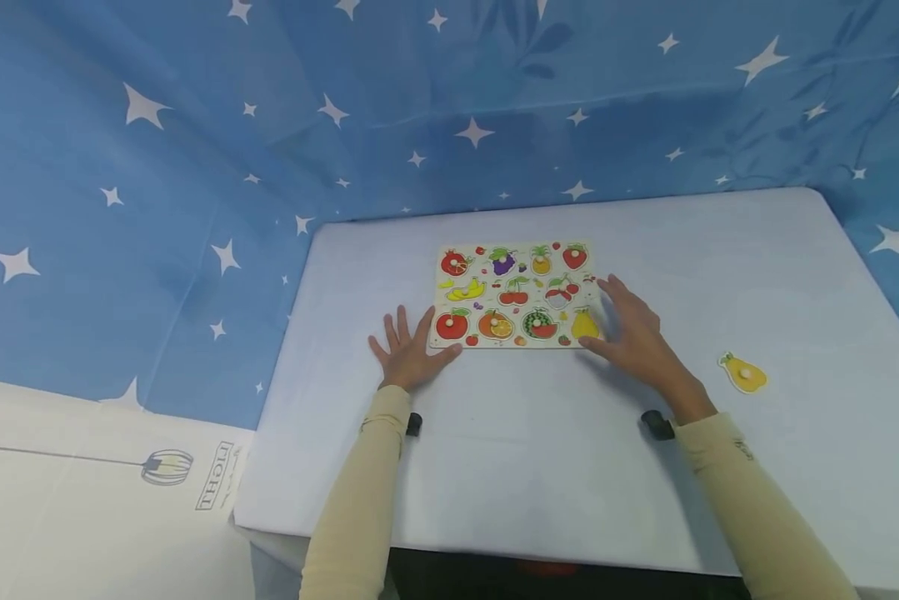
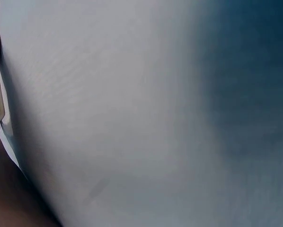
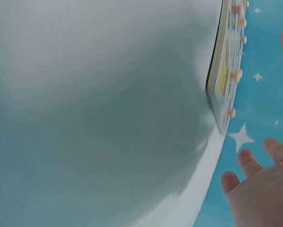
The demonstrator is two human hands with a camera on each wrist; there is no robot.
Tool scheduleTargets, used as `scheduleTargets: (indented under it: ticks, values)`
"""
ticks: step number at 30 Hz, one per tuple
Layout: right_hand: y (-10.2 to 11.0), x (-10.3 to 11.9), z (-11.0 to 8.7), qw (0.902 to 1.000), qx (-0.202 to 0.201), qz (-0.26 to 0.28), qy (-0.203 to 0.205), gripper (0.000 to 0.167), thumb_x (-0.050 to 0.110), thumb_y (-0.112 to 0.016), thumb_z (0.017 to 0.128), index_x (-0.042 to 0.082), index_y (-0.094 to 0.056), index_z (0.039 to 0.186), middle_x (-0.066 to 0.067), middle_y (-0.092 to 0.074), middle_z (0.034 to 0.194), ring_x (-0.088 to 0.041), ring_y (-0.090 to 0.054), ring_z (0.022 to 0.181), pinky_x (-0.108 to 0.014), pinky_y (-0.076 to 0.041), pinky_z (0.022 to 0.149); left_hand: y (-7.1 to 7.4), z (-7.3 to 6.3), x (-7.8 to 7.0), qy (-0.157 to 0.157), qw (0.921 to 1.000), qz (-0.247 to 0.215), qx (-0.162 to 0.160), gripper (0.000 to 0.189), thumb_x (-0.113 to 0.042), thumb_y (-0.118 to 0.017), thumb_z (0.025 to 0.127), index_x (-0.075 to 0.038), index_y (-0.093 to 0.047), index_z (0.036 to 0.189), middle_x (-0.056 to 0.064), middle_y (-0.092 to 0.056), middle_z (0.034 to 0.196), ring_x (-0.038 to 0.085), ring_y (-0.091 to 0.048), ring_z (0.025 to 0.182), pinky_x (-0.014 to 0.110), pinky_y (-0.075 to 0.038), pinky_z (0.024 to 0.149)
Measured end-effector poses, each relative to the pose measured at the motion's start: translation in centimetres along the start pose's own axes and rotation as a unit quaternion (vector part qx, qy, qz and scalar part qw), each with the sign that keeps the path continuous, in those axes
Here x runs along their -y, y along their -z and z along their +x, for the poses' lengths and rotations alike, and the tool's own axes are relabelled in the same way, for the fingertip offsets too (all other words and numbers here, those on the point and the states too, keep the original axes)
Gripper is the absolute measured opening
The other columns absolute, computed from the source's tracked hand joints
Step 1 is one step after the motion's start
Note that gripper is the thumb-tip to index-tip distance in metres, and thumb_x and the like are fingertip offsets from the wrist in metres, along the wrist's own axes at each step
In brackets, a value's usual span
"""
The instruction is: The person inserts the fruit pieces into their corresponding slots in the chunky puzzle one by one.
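Note:
A fruit puzzle board (image 1: 482, 304) lies on the white table, with several knobbed fruit pieces in rows. My left hand (image 1: 407, 357) is at its lower left corner, fingers spread and the thumb along the front edge; the left wrist view shows only part of that hand (image 2: 0, 179) against the board's side. My right hand (image 1: 632, 333) is by the right edge, thumb near the yellow pear shape (image 1: 585, 323). In the right wrist view, fingers (image 3: 249, 163) are apart and hold nothing. A loose yellow pear piece (image 1: 744, 373) lies right of my right hand.
The white-covered table (image 1: 509, 467) meets a blue curtain (image 1: 389, 133) with white stars at the back and left. Dark wrist cameras (image 1: 656, 425) sit under both wrists. A pale cloth (image 1: 89, 517) with a lamp drawing hangs at the lower left.

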State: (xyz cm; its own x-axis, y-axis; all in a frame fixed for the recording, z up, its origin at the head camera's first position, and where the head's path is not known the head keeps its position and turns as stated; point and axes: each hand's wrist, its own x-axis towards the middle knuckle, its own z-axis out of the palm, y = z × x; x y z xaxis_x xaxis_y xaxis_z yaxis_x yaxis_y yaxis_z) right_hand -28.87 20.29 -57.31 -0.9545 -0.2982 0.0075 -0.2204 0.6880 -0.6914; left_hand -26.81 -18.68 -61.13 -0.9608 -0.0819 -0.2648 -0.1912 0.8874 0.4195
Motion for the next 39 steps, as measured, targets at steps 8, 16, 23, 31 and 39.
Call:
scheduleTargets:
  ticks: [8,16,23,31,39]
  values:
    - [2.3,-1.5,-2.5,0.9996,-0.011,0.023,-0.007,0.096,0.020,-0.082,0.097,0.009,-0.023,0.171,-0.020,-0.016,0.177,-0.046,-0.014,0.161,-0.080,-0.009,0.119,-0.3,0.0,0.3,-0.003,1.0000,0.003,-0.006,0.101,-0.077,-0.062,0.089,-0.038,-0.020,0.172,0.013,0.014,0.179,0.038,0.021,0.161,0.073,0.017,0.118]
    - [5.3,-4.0,-5.0,0.9991,-0.021,0.029,-0.024,0.090,0.013,-0.080,0.099,0.007,-0.025,0.170,-0.028,-0.028,0.170,-0.056,-0.033,0.149,-0.077,-0.027,0.114,0.2,-0.3,-0.2,0.001,1.0000,-0.008,0.003,0.101,-0.074,-0.064,0.091,-0.036,-0.020,0.173,0.014,0.015,0.178,0.039,0.021,0.160,0.073,0.019,0.117]
    - [7.7,-7.2,-8.1,0.9980,-0.053,0.007,-0.034,0.081,0.010,-0.073,0.102,0.003,-0.027,0.168,-0.035,-0.036,0.162,-0.060,-0.043,0.135,-0.079,-0.036,0.101,0.4,-0.4,-0.6,0.003,1.0000,-0.004,0.004,0.101,-0.074,-0.064,0.091,-0.036,-0.019,0.173,0.014,0.014,0.178,0.039,0.021,0.161,0.073,0.018,0.118]
    - [8.8,-9.9,-10.9,0.9954,-0.073,-0.022,-0.057,0.075,0.006,-0.069,0.102,0.002,-0.030,0.167,-0.034,-0.052,0.146,-0.053,-0.053,0.120,-0.074,-0.040,0.094,0.3,-0.2,-0.3,-0.004,1.0000,-0.006,0.000,0.101,-0.076,-0.063,0.090,-0.036,-0.020,0.173,0.014,0.015,0.178,0.039,0.021,0.160,0.073,0.019,0.117]
    - [8.5,-11.0,-11.5,0.9931,-0.056,-0.057,-0.085,0.074,-0.007,-0.067,0.097,-0.006,-0.032,0.162,-0.036,-0.059,0.128,-0.053,-0.059,0.108,-0.067,-0.047,0.082,0.0,-0.1,0.0,-0.011,0.9999,-0.006,-0.007,0.102,-0.077,-0.062,0.089,-0.036,-0.021,0.173,0.015,0.012,0.178,0.040,0.019,0.161,0.074,0.017,0.117]
